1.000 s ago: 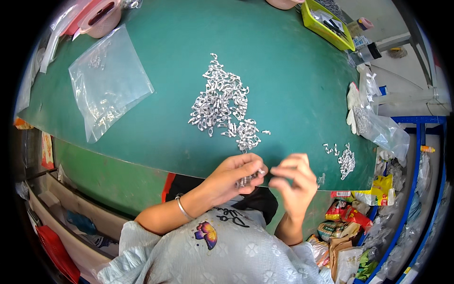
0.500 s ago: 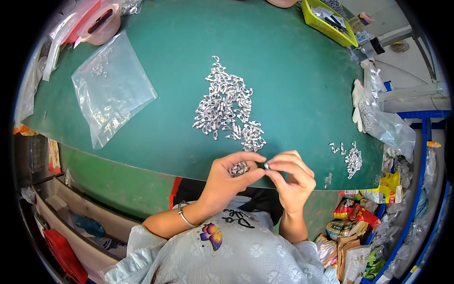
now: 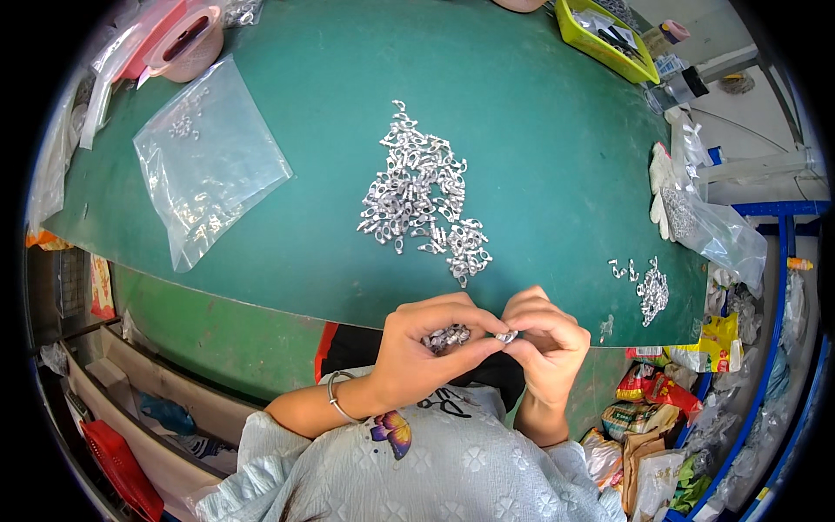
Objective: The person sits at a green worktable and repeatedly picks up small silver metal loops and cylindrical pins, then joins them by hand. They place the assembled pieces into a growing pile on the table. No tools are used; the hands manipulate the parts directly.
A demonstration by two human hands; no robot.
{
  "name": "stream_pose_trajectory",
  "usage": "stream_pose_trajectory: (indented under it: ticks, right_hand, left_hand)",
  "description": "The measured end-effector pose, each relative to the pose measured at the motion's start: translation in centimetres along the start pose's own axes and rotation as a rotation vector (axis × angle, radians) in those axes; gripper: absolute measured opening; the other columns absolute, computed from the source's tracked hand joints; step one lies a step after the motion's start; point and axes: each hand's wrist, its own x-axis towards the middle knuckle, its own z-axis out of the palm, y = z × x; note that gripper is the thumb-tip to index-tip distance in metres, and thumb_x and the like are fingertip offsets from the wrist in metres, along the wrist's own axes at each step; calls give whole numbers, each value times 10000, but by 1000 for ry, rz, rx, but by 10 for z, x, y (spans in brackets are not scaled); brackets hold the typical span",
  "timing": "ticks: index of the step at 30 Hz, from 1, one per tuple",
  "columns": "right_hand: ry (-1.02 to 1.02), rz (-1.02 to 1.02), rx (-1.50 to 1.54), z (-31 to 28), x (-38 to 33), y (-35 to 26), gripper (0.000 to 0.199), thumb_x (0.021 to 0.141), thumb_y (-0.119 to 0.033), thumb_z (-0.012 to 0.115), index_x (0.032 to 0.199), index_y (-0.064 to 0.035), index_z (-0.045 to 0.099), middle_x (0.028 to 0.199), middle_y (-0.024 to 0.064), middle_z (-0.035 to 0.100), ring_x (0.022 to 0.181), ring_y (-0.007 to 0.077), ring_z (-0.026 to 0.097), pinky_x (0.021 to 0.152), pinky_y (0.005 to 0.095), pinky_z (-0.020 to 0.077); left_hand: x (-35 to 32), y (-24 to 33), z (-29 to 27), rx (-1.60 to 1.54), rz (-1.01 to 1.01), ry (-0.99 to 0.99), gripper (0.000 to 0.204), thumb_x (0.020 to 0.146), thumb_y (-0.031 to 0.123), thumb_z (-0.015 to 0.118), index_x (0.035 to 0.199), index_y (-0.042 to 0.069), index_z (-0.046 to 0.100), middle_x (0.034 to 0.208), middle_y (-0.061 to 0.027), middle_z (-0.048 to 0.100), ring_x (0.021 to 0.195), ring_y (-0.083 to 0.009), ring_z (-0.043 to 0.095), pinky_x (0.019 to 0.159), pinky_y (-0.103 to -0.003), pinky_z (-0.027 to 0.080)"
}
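Note:
My left hand [image 3: 417,352] is cupped at the near edge of the green table [image 3: 522,157] and holds a small heap of silver metal parts [image 3: 445,337] in its palm. My right hand [image 3: 544,339] is beside it, fingertips touching the left thumb, pinching one small metal part [image 3: 505,335] between them. A large pile of the same silver parts [image 3: 417,191] lies on the table just beyond my hands. A smaller pile of parts [image 3: 648,291] lies at the right near the table's edge.
A clear plastic bag [image 3: 209,161] with a few parts lies at the left. A pink tub [image 3: 184,42] stands at the far left, a yellow-green tray [image 3: 604,39] at the far right. White gloves and a plastic bag [image 3: 696,213] sit at the right edge.
Both hands have lifted slightly toward the table edge and closed together; the right fingers now pinch one part against the left thumb. The piles on the table are unchanged.

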Motion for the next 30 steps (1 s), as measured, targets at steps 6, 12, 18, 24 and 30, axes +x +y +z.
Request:
stream_pose_trajectory:
  ticks: [6, 12, 18, 24, 30]
  right_hand:
    - [94, 5, 156, 8, -5, 0, 203, 610, 37, 738, 773, 52, 619, 759, 99, 607, 730, 213, 526, 639, 313, 419]
    - [68, -67, -123, 11, -3, -8, 230, 579, 42, 748, 778, 23, 633, 750, 84, 604, 719, 202, 517, 629, 308, 407]
    - [73, -125, -294, 11, -5, -12, 227, 574, 42, 748, 770, 16, 636, 740, 83, 600, 699, 204, 514, 622, 305, 405]
    - [93, -173, -354, 9, -2, -11, 198, 590, 55, 732, 759, 14, 636, 733, 84, 600, 700, 206, 520, 632, 301, 411]
    - [660, 6, -550, -83, -2, 28, 92, 783, 4, 625, 870, 14, 596, 838, 50, 591, 757, 116, 511, 697, 236, 420]
  left_hand:
    - [-2, -6, -3, -392, -328, -69, 116, 803, 28, 626, 912, -10, 638, 670, 5, 524, 564, -43, 426, 478, -191, 303]
    - [0, -15, -4, -923, -595, -213, 207, 859, 107, 579, 1004, -39, 582, 636, 27, 433, 540, -37, 340, 441, -190, 234]
    - [2, -18, -4, -985, -640, -254, 230, 867, 129, 573, 1025, -37, 574, 636, 30, 419, 541, -36, 331, 439, -188, 230]
    - [4, -23, 0, -973, -613, -187, 224, 880, 128, 552, 1037, -32, 569, 652, 25, 422, 543, -36, 333, 438, -180, 238]
    - [4, -30, -9, -778, -664, 4, 232, 893, 146, 528, 1054, -16, 568, 722, -11, 484, 565, -49, 380, 455, -175, 305]
